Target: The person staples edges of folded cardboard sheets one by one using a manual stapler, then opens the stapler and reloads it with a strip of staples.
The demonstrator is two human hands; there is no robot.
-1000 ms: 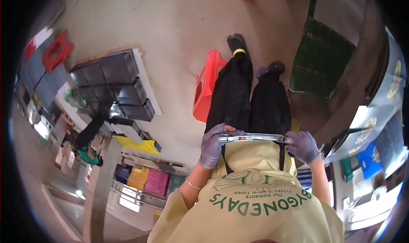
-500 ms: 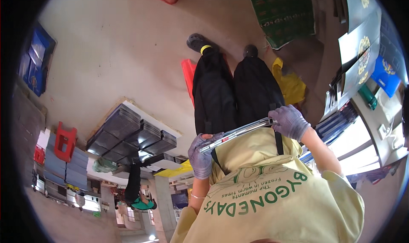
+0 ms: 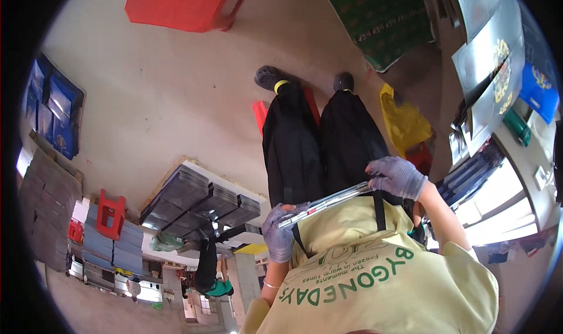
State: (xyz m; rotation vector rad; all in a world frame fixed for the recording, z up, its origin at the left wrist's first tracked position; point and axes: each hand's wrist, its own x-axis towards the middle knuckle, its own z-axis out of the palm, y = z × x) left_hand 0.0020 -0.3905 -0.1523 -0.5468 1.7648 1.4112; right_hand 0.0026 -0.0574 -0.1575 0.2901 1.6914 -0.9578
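Note:
A long, thin, flat silvery piece [image 3: 325, 203] with a small red mark is held across my lap, seen almost edge-on; its exact kind I cannot make out. My left hand [image 3: 279, 233], in a grey-purple glove with bare fingertips, grips its left end, thumb lying along the top. At the other end my right hand [image 3: 400, 178], gloved alike, has its fingers bent around the corner. Both hands are closed. Below the piece is my pale yellow top [image 3: 387, 275]; beyond it stretch my black trousers [image 3: 293, 140].
Red stool parts [image 3: 260, 116] show by my legs, with a yellow bag [image 3: 404, 120] to the right. Grey and blue folders [image 3: 489, 70] lie far right. Dark stacks [image 3: 176, 187] stand on a pallet at left, near another person [image 3: 220, 287]. A red object [image 3: 176, 6] lies ahead.
The view has shifted, so more of the red object ahead and the stacks at left shows. My right fingers have shifted slightly at the piece's end. My left grip looks the same.

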